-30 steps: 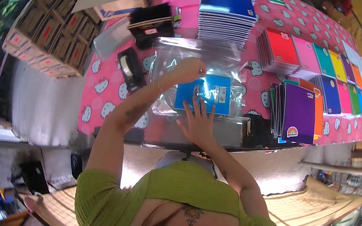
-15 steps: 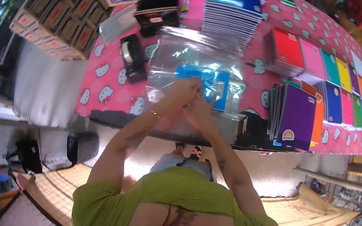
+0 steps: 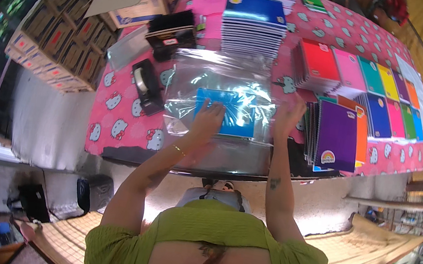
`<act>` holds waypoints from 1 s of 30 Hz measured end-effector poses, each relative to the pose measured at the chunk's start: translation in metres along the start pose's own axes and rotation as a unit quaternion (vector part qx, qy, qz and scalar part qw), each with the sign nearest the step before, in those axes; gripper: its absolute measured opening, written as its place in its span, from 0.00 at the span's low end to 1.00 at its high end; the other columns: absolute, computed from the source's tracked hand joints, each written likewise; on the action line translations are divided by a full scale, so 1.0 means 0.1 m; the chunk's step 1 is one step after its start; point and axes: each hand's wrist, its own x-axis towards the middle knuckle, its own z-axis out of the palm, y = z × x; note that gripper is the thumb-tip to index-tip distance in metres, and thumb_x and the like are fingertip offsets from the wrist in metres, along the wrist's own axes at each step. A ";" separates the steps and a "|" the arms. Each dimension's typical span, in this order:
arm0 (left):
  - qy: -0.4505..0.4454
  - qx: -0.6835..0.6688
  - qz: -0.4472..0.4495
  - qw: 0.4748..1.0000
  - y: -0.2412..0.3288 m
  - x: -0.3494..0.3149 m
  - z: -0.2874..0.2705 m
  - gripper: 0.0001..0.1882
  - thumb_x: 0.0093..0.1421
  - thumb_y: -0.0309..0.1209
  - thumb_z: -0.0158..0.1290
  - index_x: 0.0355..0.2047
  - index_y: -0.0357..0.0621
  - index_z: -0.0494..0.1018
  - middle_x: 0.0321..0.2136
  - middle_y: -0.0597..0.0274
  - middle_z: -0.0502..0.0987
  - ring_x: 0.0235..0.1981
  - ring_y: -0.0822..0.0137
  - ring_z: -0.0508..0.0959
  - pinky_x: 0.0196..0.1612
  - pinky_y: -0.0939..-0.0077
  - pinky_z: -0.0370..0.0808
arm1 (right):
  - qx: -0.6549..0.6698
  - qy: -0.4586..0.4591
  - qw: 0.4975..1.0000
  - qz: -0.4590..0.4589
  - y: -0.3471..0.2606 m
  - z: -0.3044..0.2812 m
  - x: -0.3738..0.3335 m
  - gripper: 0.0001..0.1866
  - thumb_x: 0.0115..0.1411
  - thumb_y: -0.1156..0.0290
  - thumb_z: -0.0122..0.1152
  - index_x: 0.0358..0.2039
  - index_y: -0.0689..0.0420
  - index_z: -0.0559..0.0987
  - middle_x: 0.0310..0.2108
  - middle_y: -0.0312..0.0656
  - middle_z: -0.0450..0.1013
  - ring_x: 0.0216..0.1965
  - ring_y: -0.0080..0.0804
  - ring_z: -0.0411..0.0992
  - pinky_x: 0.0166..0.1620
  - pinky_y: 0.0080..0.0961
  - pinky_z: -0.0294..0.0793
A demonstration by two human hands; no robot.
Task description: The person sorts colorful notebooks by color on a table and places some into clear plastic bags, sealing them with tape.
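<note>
I see the left hand (image 3: 209, 118), fingers extended, over the blue notebook (image 3: 240, 119) and clear plastic sheet (image 3: 187, 79); the right hand (image 3: 289, 117), near its edge, grips something or not, I cannot tell.

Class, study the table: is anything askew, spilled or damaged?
Nothing looks spilled or damaged. The purple-topped notebook pile looks askew: other covers stick out, unlike the neater blue stack. Clear plastic near the left hand looks wrinkled.

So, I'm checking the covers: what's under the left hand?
A blue notebook, apparently beneath clear plastic. The area directly under the left hand can't be seen; glare obscures more.
</note>
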 end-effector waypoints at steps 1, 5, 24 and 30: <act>0.008 -0.014 -0.008 1.000 0.00 0.01 0.00 0.18 0.57 0.25 0.49 0.48 0.35 0.72 0.49 0.46 0.75 0.55 0.53 0.73 0.63 0.48 0.59 | -0.140 -0.080 0.984 -0.080 -0.23 0.10 -0.14 0.22 0.51 0.67 0.66 0.45 0.63 0.76 0.52 0.48 0.68 0.50 0.42 0.68 0.52 0.35 0.67; -0.015 -0.079 -0.029 0.996 0.03 -0.03 -0.02 0.17 0.56 0.26 0.50 0.47 0.35 0.72 0.50 0.48 0.75 0.56 0.53 0.72 0.64 0.48 0.57 | -0.421 -0.270 0.810 -0.307 -0.65 0.42 -0.58 0.44 0.41 0.55 0.75 0.56 0.63 0.68 0.57 0.47 0.65 0.56 0.42 0.64 0.56 0.40 0.64; 0.292 -0.129 -0.325 0.890 -0.88 -0.37 -0.87 0.26 0.53 0.24 0.58 0.54 0.37 0.68 0.34 0.50 0.80 0.34 0.63 0.81 0.39 0.74 0.76 | -0.458 -0.301 0.795 -0.261 -0.49 0.45 -0.64 0.44 0.39 0.54 0.75 0.56 0.60 0.70 0.53 0.44 0.68 0.53 0.41 0.68 0.54 0.38 0.66; -0.079 -0.524 -0.324 0.783 -1.68 0.01 -0.22 0.22 0.49 0.26 0.57 0.48 0.40 0.75 0.36 0.54 0.82 0.29 0.66 0.82 0.33 0.69 0.79 | -0.457 -0.306 0.789 -0.274 -0.61 0.53 -0.70 0.43 0.40 0.54 0.74 0.55 0.59 0.70 0.53 0.42 0.69 0.53 0.41 0.68 0.54 0.37 0.65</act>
